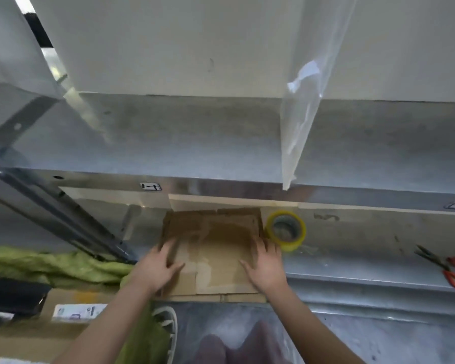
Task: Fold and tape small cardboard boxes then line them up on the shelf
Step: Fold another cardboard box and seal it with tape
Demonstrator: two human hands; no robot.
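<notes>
Head view: the flat box [216,248] lies on the steel shelf [352,274] beside the tape [286,230]; left hand [160,269] and right hand [267,266] press it, fingers spread; light, stiff, likely best gripped at its side edges.

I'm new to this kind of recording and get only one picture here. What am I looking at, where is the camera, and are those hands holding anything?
There is no machine here. A person works with bare hands, and the single picture comes from a camera worn on their head, looking forward and down. The left hand and right hand rest with straight fingers on a flattened cardboard box lying on a metal shelf; neither curls round anything. A yellowish tape roll lies just right of the cardboard. Further right is a red-handled tool, and to the left a green cloth. A clear plastic bag hangs above.
</notes>
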